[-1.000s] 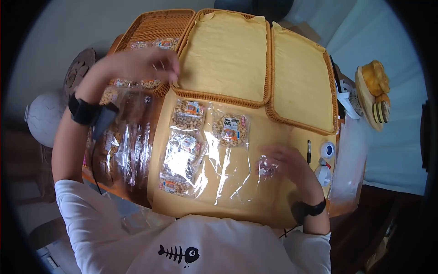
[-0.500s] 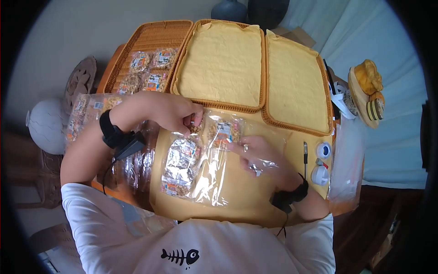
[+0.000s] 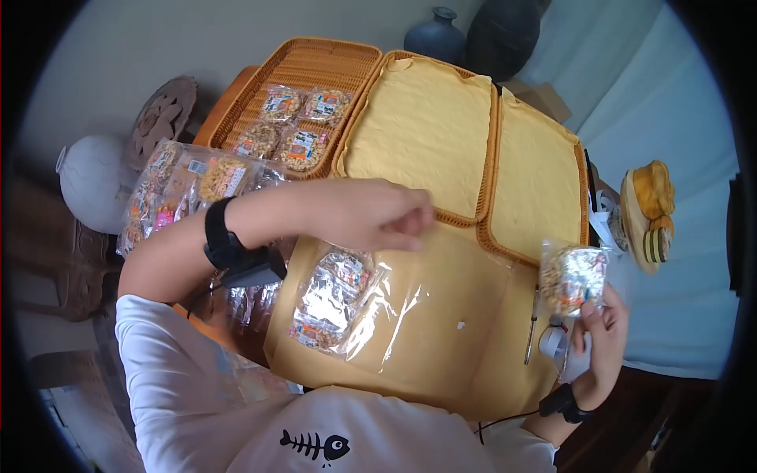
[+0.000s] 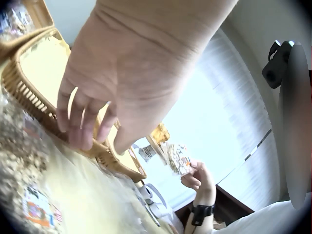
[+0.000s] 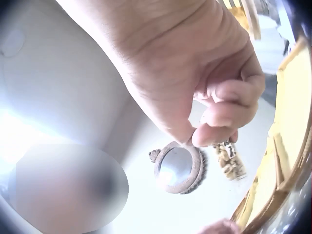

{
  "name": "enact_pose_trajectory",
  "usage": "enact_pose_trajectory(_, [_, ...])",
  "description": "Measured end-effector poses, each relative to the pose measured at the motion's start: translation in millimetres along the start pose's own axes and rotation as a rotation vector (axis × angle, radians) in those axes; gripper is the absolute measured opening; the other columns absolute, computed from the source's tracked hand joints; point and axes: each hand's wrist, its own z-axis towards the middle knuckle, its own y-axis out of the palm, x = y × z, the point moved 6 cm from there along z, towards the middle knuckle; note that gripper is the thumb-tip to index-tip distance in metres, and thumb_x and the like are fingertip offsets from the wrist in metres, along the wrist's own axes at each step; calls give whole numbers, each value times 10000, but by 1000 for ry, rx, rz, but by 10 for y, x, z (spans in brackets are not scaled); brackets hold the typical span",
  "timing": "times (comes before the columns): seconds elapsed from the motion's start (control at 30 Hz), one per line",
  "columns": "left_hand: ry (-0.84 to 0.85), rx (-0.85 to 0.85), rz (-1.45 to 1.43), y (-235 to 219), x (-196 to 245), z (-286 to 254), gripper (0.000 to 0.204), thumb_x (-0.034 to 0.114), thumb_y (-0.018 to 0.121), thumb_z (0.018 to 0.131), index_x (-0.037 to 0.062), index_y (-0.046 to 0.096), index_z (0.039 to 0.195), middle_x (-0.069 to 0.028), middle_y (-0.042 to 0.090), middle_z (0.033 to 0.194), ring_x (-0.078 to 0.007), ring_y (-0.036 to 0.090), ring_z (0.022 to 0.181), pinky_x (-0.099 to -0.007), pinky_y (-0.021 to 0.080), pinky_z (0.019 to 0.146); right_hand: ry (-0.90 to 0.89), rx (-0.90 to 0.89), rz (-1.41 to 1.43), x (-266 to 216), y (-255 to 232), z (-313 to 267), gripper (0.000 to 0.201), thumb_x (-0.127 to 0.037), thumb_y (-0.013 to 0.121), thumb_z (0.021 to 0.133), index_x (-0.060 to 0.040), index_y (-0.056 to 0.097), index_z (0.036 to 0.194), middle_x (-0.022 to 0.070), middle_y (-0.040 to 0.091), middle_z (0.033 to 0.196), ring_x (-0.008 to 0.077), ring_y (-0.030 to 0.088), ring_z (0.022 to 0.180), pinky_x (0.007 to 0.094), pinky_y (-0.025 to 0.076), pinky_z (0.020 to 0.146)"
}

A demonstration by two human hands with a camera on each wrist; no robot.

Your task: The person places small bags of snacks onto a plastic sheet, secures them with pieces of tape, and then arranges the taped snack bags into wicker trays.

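My right hand (image 3: 603, 339) pinches a clear packet of clustered, nut-like snack (image 3: 572, 280) by its lower edge, thumb in front, raised at the table's right side. In the right wrist view the packet (image 5: 230, 163) appears nearly edge-on below the curled fingers. My left hand (image 3: 386, 217) hovers near the front rim of the middle basket, fingers loosely bent, with nothing in them in the left wrist view. Just left and below it lies a column of similar packets (image 3: 327, 299) on the tan sheet (image 3: 434, 339); the left forearm hides the area above the column.
The left wicker basket (image 3: 331, 59) holds several packets; cloth lines the middle basket (image 3: 418, 134) and the right basket (image 3: 540, 173). A large bag of packets (image 3: 189, 185) lies at left. A pen (image 3: 531, 339) and a tape roll (image 3: 554, 340) lie at right.
My right hand has taken the separate packet from the sheet and carried it right and up. My left hand went from the left basket to the column's top, then rightward.
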Motion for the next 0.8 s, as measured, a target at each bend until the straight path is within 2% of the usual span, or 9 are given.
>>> enact_pose_trajectory(0.07, [108, 107, -135, 76, 233, 43, 504, 318, 702, 1029, 26, 510, 1393, -160, 703, 1218, -252, 699, 1091, -390, 571, 872, -91, -73, 140, 68, 282, -21, 377, -54, 666, 996, 15, 599, 1360, 34, 674, 734, 83, 519, 435, 238, 399, 400])
enact_pose_trajectory(0.13, [147, 141, -266, 135, 457, 60, 516, 315, 695, 1038, 25, 483, 1408, -157, 696, 1237, -224, 690, 1103, -371, 573, 860, -47, -258, 68, -37, 719, 51, 377, -15, 659, 992, 24, 585, 1360, 49, 692, 792, 100, 577, 493, 243, 444, 453])
enact_pose_trajectory(0.23, [99, 33, -372, 161, 561, 109, 485, 286, 707, 1033, 30, 499, 1389, -138, 712, 1178, -176, 682, 1064, -339, 570, 851, 44, -363, 56, -23, 1122, 108, 365, -5, 631, 1003, 10, 570, 1362, 52, 692, 793, 100, 613, 551, 236, 454, 493])
enact_pose_trajectory(0.33, [-51, 83, -344, -96, 400, 9, 447, 274, 705, 1037, 48, 522, 1376, -97, 723, 1087, -136, 671, 992, -318, 558, 822, 73, -378, 146, 20, 1185, 158, 340, -25, 616, 1021, -15, 563, 1357, 59, 690, 782, 99, 626, 584, 226, 455, 520])
enact_pose_trajectory(0.4, [-14, 293, -123, -534, 130, -56, 340, 231, 677, 1054, 96, 581, 1352, -41, 715, 1008, -116, 658, 906, -302, 525, 750, 85, -349, 160, 98, 1087, 160, 319, -42, 608, 1035, -29, 564, 1351, 64, 687, 771, 98, 622, 581, 223, 449, 524])
enact_pose_trajectory(0.57, [-118, 822, 37, -1953, -1096, -355, 302, 199, 621, 1078, 55, 603, 1343, -112, 768, 1035, -181, 745, 920, -341, 628, 832, 178, -252, 66, 450, 753, 120, 256, -43, 596, 1043, -22, 591, 1298, 63, 700, 816, 103, 635, 609, 232, 474, 552])
enact_pose_trajectory(0.63, [-267, 895, 137, -2338, -1722, -437, 342, 274, 601, 1100, 94, 597, 1391, -61, 702, 997, -110, 643, 829, -306, 559, 724, 195, -281, 27, 581, 677, 95, 216, -48, 585, 1053, -12, 605, 1265, 68, 703, 829, 122, 656, 645, 250, 504, 587])
enact_pose_trajectory(0.73, [-431, 863, 183, -2551, -2482, -281, 320, 280, 593, 1106, 102, 639, 1367, -43, 685, 987, -113, 588, 826, -334, 532, 745, 205, -383, 11, 776, 653, 38, 171, -67, 578, 1070, 5, 622, 1218, 84, 712, 854, 161, 698, 724, 283, 550, 653])
enact_pose_trajectory(0.8, [-315, 806, 189, -2477, -2521, -75, 311, 270, 594, 1105, 112, 652, 1367, -52, 691, 1000, -125, 582, 860, -351, 529, 789, 254, -416, 58, 857, 708, -14, 171, -89, 588, 1074, 7, 624, 1211, 97, 726, 899, 173, 723, 793, 294, 568, 707])
